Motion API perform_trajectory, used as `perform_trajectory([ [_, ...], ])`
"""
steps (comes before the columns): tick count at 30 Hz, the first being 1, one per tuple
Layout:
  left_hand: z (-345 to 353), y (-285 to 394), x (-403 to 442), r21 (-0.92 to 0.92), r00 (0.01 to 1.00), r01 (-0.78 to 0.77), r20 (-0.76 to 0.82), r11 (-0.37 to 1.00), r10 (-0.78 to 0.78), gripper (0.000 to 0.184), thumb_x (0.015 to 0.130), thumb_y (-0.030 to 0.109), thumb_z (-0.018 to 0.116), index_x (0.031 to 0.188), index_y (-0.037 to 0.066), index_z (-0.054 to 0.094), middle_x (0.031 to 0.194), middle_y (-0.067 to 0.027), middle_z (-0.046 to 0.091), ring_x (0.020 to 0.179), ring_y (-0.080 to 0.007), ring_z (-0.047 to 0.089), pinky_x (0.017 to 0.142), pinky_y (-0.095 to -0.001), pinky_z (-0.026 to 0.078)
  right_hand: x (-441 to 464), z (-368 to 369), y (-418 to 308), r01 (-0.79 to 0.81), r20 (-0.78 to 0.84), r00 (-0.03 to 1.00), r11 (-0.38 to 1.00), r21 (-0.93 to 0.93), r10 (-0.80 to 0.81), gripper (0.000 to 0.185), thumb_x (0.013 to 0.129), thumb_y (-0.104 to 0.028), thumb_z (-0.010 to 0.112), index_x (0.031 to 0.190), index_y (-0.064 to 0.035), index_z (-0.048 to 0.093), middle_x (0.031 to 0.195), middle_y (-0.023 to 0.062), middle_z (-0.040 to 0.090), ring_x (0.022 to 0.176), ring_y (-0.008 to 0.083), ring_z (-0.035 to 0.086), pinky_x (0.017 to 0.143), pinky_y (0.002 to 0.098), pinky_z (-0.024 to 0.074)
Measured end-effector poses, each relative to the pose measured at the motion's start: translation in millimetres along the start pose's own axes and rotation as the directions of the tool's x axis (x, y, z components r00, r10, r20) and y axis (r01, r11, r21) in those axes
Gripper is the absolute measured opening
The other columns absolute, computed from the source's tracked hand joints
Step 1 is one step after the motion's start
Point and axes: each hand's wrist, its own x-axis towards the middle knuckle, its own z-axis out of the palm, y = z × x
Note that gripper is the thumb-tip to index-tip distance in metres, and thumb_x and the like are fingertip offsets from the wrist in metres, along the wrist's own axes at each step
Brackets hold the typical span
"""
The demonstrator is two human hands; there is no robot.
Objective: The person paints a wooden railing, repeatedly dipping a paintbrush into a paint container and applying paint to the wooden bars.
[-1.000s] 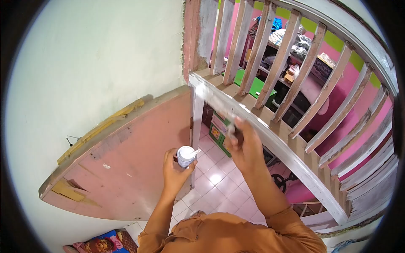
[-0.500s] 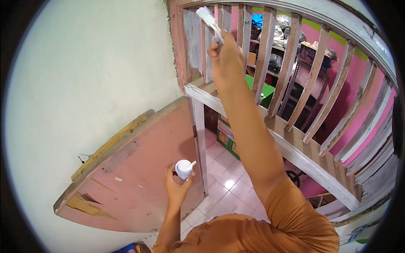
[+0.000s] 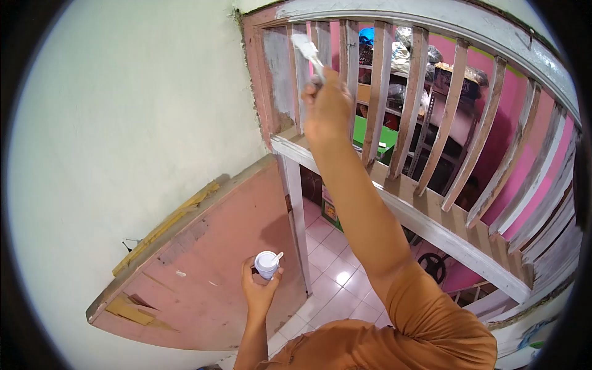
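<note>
2 things are in the person's grip: a paintbrush (image 3: 304, 47) in the right hand (image 3: 330, 108) and a small white cup (image 3: 266, 266) in the left hand (image 3: 259, 295).

The right hand is closed around the lower part of the brush's handle, fingers curled in. The brush runs out past the fingers, up and to the left, so its pale bristle end lies wholly beyond the grip. That end is slightly blurred and stands in front of the leftmost of the railing's slats (image 3: 380, 80), below the top rail (image 3: 431, 17); whether bristles and wood touch, I cannot tell. The right arm is stretched out, rising from an orange sleeve (image 3: 438, 308).

The left hand, held much lower, is partly curled, spread just as wide as the cup it has hold of. The thumb sits at the cup's right side and the fingers at its left, below the rim, leaving the mouth uncovered. White shows inside, and 1 thin pale stick (image 3: 278, 256) leans out over the right side of the rim. Brush and cup are well apart.

Behind the cup stands a worn pink panel (image 3: 203, 271). To the right of it, pale floor tiles (image 3: 333, 265) show beneath the railing's white beam (image 3: 444, 240).
</note>
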Motion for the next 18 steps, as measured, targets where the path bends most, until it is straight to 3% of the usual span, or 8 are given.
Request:
perform_trajectory([
  [3,-1.5,-3.3,-0.1,-0.001,1.000,-0.004,0.006,1.000,0.004,0.055,0.078,0.012,0.089,0.124,0.003,0.059,0.115,-0.0082,0.062,0.107,-0.0205,0.062,0.095,-0.0357,0.050,28.4,13.4,8.7,-0.082,-0.008,0.997,0.997,-0.014,0.082,0.018,0.103,-0.020,0.059,0.102,-0.0030,0.053,0.071,0.0037,0.057,0.056,0.0113,0.050,0.049,0.0282,0.0366],
  [5,-2.0,-4.4,-1.7,-0.007,1.000,-0.008,0.004,1.000,0.008,0.056,0.078,0.013,0.089,0.124,0.003,0.059,0.115,-0.0082,0.062,0.107,-0.0205,0.062,0.095,-0.0358,0.050,40.4,21.1,6.5,0.026,0.132,0.991,1.000,-0.004,-0.026,0.017,0.104,-0.018,0.059,0.103,-0.0025,0.052,0.070,0.0043,0.056,0.056,0.0107,0.050,0.049,0.0274,0.0358],
  [6,-1.4,-3.7,-2.9,0.006,1.000,-0.007,-0.005,1.000,0.007,0.056,0.078,0.012,0.089,0.124,0.003,0.059,0.116,-0.0082,0.062,0.107,-0.0204,0.062,0.095,-0.0358,0.050,36.6,20.8,4.4,0.022,0.133,0.991,1.000,-0.008,-0.021,0.017,0.104,-0.018,0.059,0.103,-0.0025,0.052,0.070,0.0043,0.056,0.056,0.0107,0.050,0.049,0.0274,0.0358],
  [8,-1.7,-4.7,-6.2,0.018,1.000,-0.002,-0.011,1.000,0.002,0.056,0.078,0.012,0.089,0.124,0.003,0.059,0.116,-0.0083,0.062,0.107,-0.0202,0.062,0.095,-0.0358,0.050,20.0,15.0,-3.4,0.157,0.067,0.984,0.981,0.113,-0.166,0.016,0.105,-0.018,0.058,0.103,-0.0032,0.052,0.070,0.0042,0.056,0.056,0.0103,0.049,0.050,0.0265,0.0361],
  [12,-4.2,-8.7,-8.5,-0.001,1.000,0.010,-0.013,1.000,-0.010,0.055,0.078,0.012,0.089,0.125,0.003,0.059,0.117,-0.0083,0.063,0.107,-0.0202,0.062,0.095,-0.0360,0.050,2.9,0.8,6.4,0.255,0.125,0.957,0.965,0.063,-0.261,0.016,0.105,-0.019,0.057,0.103,-0.0035,0.053,0.071,0.0043,0.056,0.056,0.0101,0.049,0.051,0.0268,0.0373],
  [14,-7.6,-5.9,-9.7,0.026,1.000,0.005,-0.001,1.000,-0.005,0.055,0.079,0.012,0.088,0.125,0.003,0.059,0.117,-0.0083,0.063,0.107,-0.0203,0.063,0.095,-0.0360,0.050,2.6,14.0,11.7,-0.005,0.029,1.000,0.999,-0.037,0.006,0.016,0.105,-0.019,0.058,0.103,-0.0039,0.053,0.074,0.0046,0.057,0.056,0.0099,0.048,0.052,0.0277,0.0379],
  [18,-7.4,-5.2,-8.6,0.018,0.999,0.012,-0.035,1.000,-0.012,0.055,0.077,0.012,0.090,0.122,0.002,0.060,0.115,-0.0093,0.063,0.104,-0.0210,0.063,0.092,-0.0357,0.051,29.7,30.2,14.2,-0.037,0.035,0.999,0.998,0.049,0.036,0.017,0.105,-0.020,0.059,0.104,-0.0040,0.052,0.075,0.0046,0.057,0.057,0.0099,0.048,0.052,0.0280,0.0380],
])
